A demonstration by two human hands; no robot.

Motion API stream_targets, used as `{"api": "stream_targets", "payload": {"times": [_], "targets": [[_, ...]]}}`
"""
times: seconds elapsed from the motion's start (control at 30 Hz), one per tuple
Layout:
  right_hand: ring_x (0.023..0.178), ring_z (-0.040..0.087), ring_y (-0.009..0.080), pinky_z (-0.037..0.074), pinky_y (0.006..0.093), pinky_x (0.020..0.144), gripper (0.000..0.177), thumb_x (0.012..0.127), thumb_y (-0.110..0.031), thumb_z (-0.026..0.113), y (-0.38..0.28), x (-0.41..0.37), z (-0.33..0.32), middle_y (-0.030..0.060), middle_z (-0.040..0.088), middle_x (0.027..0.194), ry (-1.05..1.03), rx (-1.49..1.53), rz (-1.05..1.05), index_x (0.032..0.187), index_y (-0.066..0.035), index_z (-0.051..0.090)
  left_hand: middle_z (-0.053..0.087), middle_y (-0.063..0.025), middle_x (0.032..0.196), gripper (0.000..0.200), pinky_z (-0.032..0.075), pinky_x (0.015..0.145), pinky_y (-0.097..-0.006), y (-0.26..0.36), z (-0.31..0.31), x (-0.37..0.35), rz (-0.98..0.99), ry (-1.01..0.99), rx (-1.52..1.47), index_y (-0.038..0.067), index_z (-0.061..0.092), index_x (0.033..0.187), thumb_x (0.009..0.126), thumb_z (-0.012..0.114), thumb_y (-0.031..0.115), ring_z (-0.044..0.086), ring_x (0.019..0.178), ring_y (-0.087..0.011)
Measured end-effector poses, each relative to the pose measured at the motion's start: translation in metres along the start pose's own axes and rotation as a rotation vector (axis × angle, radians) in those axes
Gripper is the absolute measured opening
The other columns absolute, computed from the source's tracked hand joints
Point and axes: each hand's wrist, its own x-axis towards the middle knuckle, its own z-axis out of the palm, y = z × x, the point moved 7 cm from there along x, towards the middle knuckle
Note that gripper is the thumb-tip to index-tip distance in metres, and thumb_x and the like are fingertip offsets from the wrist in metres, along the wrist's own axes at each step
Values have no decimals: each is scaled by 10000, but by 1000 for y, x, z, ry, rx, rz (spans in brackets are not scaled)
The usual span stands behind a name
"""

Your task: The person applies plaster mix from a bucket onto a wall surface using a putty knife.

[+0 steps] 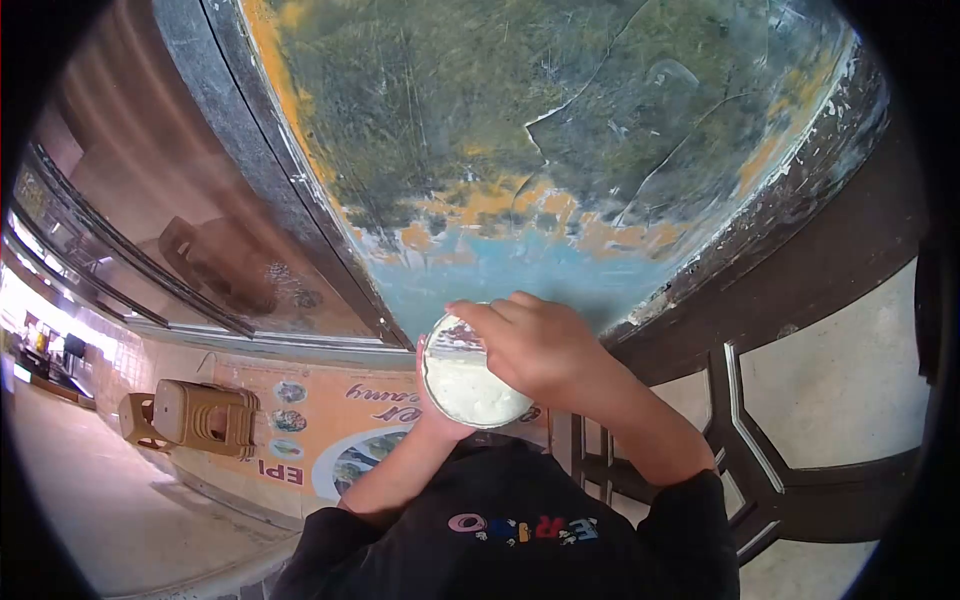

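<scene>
In front of my chest is a round tub (475,400) of white paste, its open top facing up toward me. My left hand (436,418) is wrapped around the tub's left and lower side, most of its fingers hidden behind it. Over the upper right part of the rim, my right hand (530,340) is closed on a putty knife (458,338). Its flat blade, smeared white, lies inside the tub against the paste, while the handle is hidden by my fingers. Just beyond my hands rises a patchy wall panel (520,265), blue at the bottom and dark green-grey above, with cracks.
A dark wooden frame (800,250) with pale panels borders the wall on the right. To the left are a glass window (200,230) with a metal frame, stacked brown plastic chairs (210,415) and an orange printed banner (300,410).
</scene>
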Motion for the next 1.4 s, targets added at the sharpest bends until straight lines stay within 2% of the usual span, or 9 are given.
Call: {"api": "stream_targets", "payload": {"times": [0.03, 0.17, 0.5, 0.6, 0.67, 0.8, 1.03, 1.2, 1.4], "targets": [[886, 640, 306, 540, 425, 713, 534, 775, -35, 644, -1, 1, -2, 94, 678, 942, 34, 7, -1, 1306, -68, 595, 397, -109, 1571, 757, 307, 1169, -574, 1, -2, -1, 4, -89, -7, 218, 394, 1530, 964, 282, 707, 407, 1424, -361], [882, 643, 304, 541, 426, 702, 528, 768, -32, 646, 7, -1, 20, 90, 680, 931, 1, -55, -7, 1293, -71, 603, 439, -113, 1544, 760, 330, 1157, -571, 2, -8, 1, -1, 10, -65, 210, 403, 1526, 963, 288, 708, 431, 1408, -359], [897, 646, 313, 537, 429, 727, 455, 808, -41, 643, 12, -1, 3, 111, 695, 969, 0, 95, 3, 1261, -74, 615, 445, -139, 1532, 784, 369, 1137, -571, 3, -2, 3, -11, -89, -122, 166, 413, 1514, 958, 301, 707, 456, 1385, -376], [893, 650, 320, 538, 412, 744, 365, 857, -82, 658, 20, -7, -17, 134, 687, 979, 134, 81, 33, 1218, -58, 614, 414, -163, 1548, 800, 376, 1138, -579, 3, 15, 4, 2, -121, -149, 136, 376, 1531, 950, 361, 686, 445, 1388, -406], [870, 632, 345, 503, 468, 773, 258, 917, -120, 615, 30, -18, -28, 131, 663, 915, 213, 237, 108, 1171, -82, 599, 404, -166, 1556, 810, 366, 1142, -587, 6, 23, 7, 23, -104, -69, 134, 369, 1536, 948, 367, 692, 436, 1393, -414], [791, 632, 318, 506, 414, 692, 261, 885, -104, 664, 52, -42, -30, 138, 662, 911, 280, 386, 232, 1134, -66, 598, 400, -165, 1560, 821, 357, 1145, -593, 6, 22, 8, 57, -111, -63, 132, 363, 1540, 947, 363, 699, 428, 1397, -417], [775, 624, 296, 501, 400, 686, 183, 873, -95, 659, 43, -54, -62, 104, 664, 877, 383, 317, 124, 1054, -73, 653, 389, -172, 1559, 868, 343, 1153, -601, -19, 18, 18, -7, -51, -7, 123, 354, 1538, 920, 368, 732, 429, 1400, -400], [745, 551, 227, 421, 372, 691, 230, 726, -102, 680, 20, -54, -56, -8, 604, 845, 164, -112, -105, 946, -159, 715, 400, -172, 1552, 866, 364, 1137, -596, -45, 34, 23, -67, -85, -71, 131, 344, 1551, 933, 310, 735, 436, 1397, -393], [834, 556, 198, 398, 376, 742, 269, 723, -156, 717, 18, -59, -46, -20, 586, 856, -81, -227, -128, 986, -210, 694, 413, -141, 1548, 820, 368, 1134, -587, -64, 28, 27, -31, -18, -3, 185, 352, 1550, 944, 272, 731, 448, 1387, -383]]}}
